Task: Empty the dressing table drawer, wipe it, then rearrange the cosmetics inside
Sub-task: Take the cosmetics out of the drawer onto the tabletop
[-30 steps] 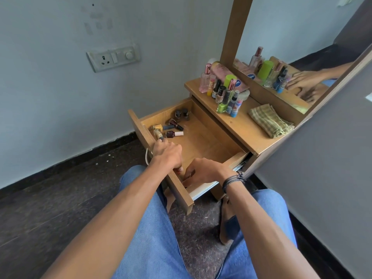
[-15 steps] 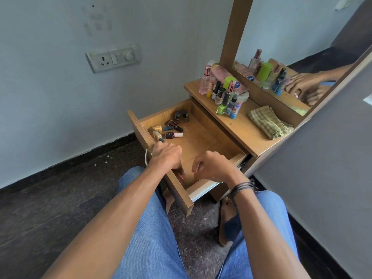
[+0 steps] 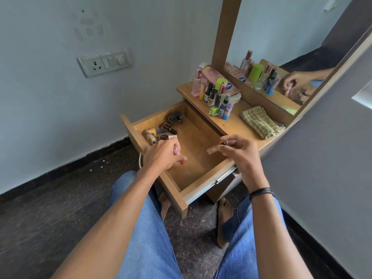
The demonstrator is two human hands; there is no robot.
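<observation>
Over the near end of the open wooden drawer (image 3: 198, 168), the right hand (image 3: 241, 156) pinches a slim clear-pink gloss tube (image 3: 214, 149). The left hand (image 3: 161, 158) curls round a small red-tipped stick (image 3: 182, 162). Set both upright beside the tabletop bottles (image 3: 215, 97), then clear the small dark nail-polish bottles (image 3: 167, 129) from the far corner.

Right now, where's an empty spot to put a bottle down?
The drawer floor is bare from its middle to the near right corner. On the tabletop, a bare strip lies between the standing bottles and the checked cloth. Crowded: the drawer's far left corner, with nail polishes.
</observation>
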